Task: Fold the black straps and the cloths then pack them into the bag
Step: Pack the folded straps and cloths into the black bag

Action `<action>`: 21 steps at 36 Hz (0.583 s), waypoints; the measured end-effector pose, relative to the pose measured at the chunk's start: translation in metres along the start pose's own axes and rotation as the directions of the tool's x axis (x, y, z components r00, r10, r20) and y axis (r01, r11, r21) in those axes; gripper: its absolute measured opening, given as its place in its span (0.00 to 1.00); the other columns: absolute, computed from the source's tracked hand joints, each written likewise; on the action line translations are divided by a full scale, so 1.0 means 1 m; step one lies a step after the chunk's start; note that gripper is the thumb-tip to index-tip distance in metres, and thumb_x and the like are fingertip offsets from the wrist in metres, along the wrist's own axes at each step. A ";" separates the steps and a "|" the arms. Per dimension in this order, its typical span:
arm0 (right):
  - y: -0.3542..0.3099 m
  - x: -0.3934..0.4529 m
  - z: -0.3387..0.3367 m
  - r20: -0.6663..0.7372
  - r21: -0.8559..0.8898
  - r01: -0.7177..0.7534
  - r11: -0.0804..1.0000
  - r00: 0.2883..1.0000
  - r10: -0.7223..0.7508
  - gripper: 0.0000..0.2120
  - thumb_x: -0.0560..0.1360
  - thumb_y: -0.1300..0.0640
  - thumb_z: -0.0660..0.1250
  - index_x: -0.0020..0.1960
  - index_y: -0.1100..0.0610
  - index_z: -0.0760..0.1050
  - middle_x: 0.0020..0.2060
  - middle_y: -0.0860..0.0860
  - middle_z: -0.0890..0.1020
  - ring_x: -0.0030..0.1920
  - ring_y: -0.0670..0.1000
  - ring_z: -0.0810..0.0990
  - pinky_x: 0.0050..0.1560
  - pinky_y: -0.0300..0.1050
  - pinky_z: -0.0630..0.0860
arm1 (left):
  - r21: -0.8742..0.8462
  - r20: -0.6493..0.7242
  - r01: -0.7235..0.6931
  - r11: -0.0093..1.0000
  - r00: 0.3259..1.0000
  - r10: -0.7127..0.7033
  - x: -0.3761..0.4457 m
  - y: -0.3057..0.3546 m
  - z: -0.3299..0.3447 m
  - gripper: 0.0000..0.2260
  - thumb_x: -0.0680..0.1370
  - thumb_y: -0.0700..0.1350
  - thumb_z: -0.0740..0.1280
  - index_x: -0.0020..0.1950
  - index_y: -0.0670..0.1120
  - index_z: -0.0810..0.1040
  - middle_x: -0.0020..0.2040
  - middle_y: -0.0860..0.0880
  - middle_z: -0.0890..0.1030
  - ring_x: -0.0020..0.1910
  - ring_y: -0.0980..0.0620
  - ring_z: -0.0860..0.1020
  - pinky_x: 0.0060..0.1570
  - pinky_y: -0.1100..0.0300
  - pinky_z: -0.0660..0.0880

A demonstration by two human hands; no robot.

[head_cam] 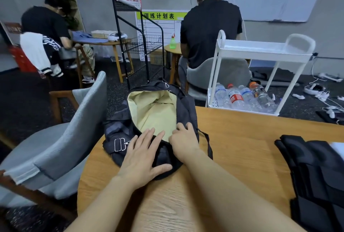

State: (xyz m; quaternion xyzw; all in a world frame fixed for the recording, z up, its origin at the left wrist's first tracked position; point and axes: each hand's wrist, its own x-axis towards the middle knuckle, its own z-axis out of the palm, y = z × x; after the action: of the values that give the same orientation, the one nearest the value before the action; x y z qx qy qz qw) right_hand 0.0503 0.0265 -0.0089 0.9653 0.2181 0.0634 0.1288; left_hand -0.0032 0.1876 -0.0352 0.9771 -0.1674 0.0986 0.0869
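A black bag (119,129) with a pale yellow lining lies open on the wooden table (242,149), its mouth facing up and away. My left hand (143,155) lies flat on the bag's near side with fingers straight, fingertips at the rim. My right hand (183,138) has its fingers curled over the near right rim of the opening, gripping the edge. A pile of black straps and cloths (314,172) sits at the table's right edge, apart from both hands. A bit of white cloth (337,149) shows behind the pile.
A grey chair (61,148) stands close at the left of the table. A white trolley (260,64) with plastic bottles stands beyond the table's far edge. Two seated people, a black wire rack (141,41) and small tables fill the background.
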 end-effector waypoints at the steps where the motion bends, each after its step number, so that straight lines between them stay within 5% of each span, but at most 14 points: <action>1: 0.000 0.000 0.001 -0.002 0.003 -0.003 1.000 1.000 0.003 0.08 0.77 0.57 0.62 0.52 0.52 0.79 0.50 0.51 0.80 0.61 0.55 0.66 0.64 0.55 0.58 | -0.003 -0.004 0.003 1.000 1.000 -0.003 -0.001 -0.002 0.001 0.44 0.67 0.76 0.45 0.79 0.59 0.40 0.81 0.51 0.45 0.79 0.53 0.40 0.74 0.54 0.36; 7: 0.003 -0.016 0.012 -0.163 0.130 -0.052 0.990 0.984 0.074 0.08 0.72 0.64 0.62 0.46 0.56 0.78 0.43 0.52 0.82 0.57 0.56 0.74 0.66 0.58 0.53 | -0.013 -0.001 0.023 1.000 1.000 -0.023 -0.002 -0.010 0.005 0.46 0.67 0.77 0.48 0.80 0.57 0.43 0.81 0.50 0.47 0.79 0.55 0.41 0.75 0.53 0.37; 12: 0.012 -0.040 0.032 -0.347 0.207 -0.125 0.970 0.918 0.193 0.12 0.54 0.66 0.72 0.33 0.54 0.75 0.29 0.48 0.79 0.41 0.53 0.81 0.58 0.57 0.61 | 0.012 0.048 -0.001 1.000 0.999 0.000 -0.004 0.000 0.001 0.49 0.64 0.80 0.46 0.79 0.58 0.40 0.81 0.51 0.44 0.78 0.56 0.38 0.74 0.53 0.36; 18: 0.034 -0.089 0.042 -0.460 0.245 -0.184 0.952 0.842 0.281 0.13 0.66 0.64 0.54 0.36 0.54 0.75 0.33 0.46 0.79 0.46 0.51 0.81 0.61 0.57 0.63 | 0.028 0.058 -0.098 0.995 0.994 0.096 -0.011 0.029 0.000 0.51 0.65 0.81 0.52 0.80 0.57 0.44 0.81 0.50 0.47 0.79 0.52 0.42 0.74 0.51 0.36; 21: 0.046 -0.119 0.048 -0.503 0.254 -0.193 0.948 0.811 0.300 0.09 0.66 0.67 0.63 0.38 0.53 0.76 0.34 0.45 0.80 0.49 0.50 0.81 0.62 0.56 0.64 | 0.056 0.055 -0.146 0.988 0.988 0.143 -0.019 0.047 0.004 0.50 0.65 0.80 0.54 0.80 0.55 0.49 0.80 0.48 0.55 0.79 0.51 0.48 0.74 0.50 0.41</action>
State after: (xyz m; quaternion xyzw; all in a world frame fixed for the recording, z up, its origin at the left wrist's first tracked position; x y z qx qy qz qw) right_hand -0.0291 -0.0766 -0.0498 0.9369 0.1229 0.3249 -0.0394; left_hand -0.0361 0.1494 -0.0366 0.9667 -0.2372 0.0846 0.0460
